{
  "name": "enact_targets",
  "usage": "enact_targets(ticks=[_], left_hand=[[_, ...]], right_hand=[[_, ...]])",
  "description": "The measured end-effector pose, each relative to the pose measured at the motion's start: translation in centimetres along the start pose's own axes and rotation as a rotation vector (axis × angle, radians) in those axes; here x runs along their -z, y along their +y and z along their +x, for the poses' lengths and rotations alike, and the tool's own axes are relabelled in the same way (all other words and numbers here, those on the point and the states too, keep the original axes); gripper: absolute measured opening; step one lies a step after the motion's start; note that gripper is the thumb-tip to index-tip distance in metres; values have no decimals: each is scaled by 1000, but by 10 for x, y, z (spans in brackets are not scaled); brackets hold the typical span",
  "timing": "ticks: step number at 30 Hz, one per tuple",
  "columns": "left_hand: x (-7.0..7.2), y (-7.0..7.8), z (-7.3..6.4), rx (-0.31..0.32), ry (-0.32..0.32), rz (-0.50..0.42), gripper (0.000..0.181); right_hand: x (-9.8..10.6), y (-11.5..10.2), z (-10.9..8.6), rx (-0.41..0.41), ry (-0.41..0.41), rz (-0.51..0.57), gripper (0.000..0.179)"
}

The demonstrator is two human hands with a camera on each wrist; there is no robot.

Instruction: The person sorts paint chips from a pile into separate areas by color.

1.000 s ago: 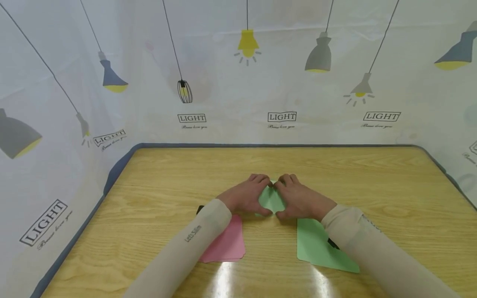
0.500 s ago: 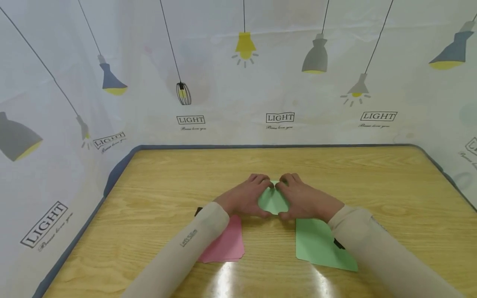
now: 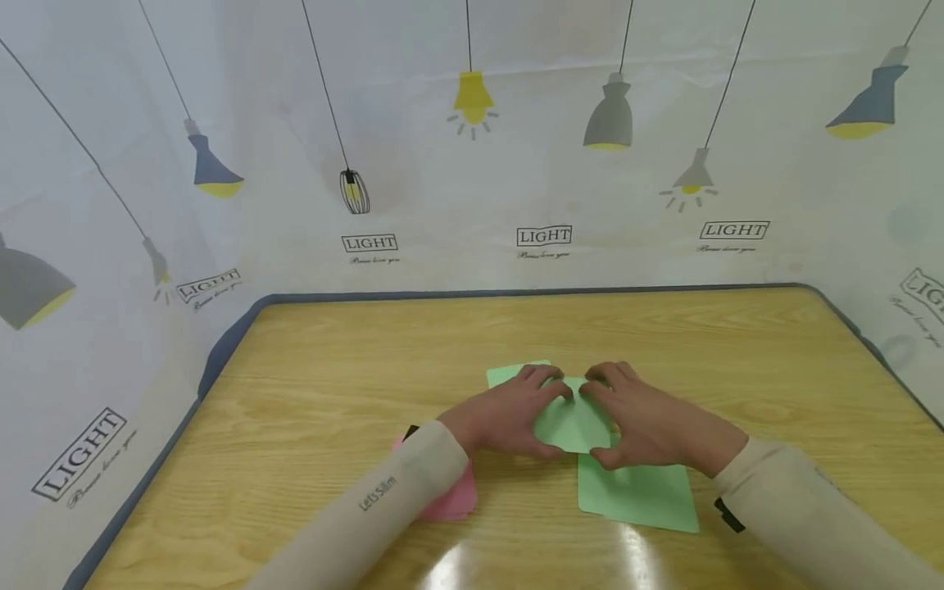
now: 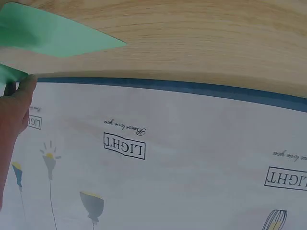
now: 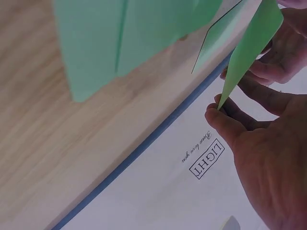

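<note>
A green paper card (image 3: pixel 571 422) is held between both hands above the middle of the table. My left hand (image 3: pixel 516 414) pinches its left side, and my right hand (image 3: pixel 656 422) grips the right side. From the right wrist view, the held card (image 5: pixel 252 50) stands up off the table with its edge between thumb and fingers. A second green card (image 3: pixel 505 374) lies on the table just behind the left fingers, partly hidden. Nearer the front, flat green cards (image 3: pixel 637 496) lie below the right hand, partly covered by it.
Pink cards (image 3: pixel 453 496) lie at the front left, half hidden under the left sleeve (image 3: pixel 383 492). The wooden table (image 3: pixel 354 352) ends at a blue edge along a white curtain (image 3: pixel 428 270) printed with lamps.
Both hands have come right and nearer to the front with the green card. Another green card behind the left hand has come into sight. The camera view has shifted slightly.
</note>
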State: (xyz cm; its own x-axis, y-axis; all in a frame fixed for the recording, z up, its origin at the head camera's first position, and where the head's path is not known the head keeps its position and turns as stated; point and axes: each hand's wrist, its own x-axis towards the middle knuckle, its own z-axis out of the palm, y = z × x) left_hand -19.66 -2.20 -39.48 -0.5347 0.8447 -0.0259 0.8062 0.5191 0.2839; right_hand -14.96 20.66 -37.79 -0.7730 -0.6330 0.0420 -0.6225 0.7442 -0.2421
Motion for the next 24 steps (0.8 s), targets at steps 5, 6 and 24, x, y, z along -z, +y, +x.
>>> enact_targets(ticks=[5,6,24], left_hand=[[-3,19,4,-51,-8,12,64],[-5,23,5,-55,-16,21,63],[-31,75,20,-20,-146,298,77]], right_hand=[[-2,-2,-28,29,42,-1,67],[-2,-2,-34,34,46,1,66],[-25,4,-84,46,71,-4,73]])
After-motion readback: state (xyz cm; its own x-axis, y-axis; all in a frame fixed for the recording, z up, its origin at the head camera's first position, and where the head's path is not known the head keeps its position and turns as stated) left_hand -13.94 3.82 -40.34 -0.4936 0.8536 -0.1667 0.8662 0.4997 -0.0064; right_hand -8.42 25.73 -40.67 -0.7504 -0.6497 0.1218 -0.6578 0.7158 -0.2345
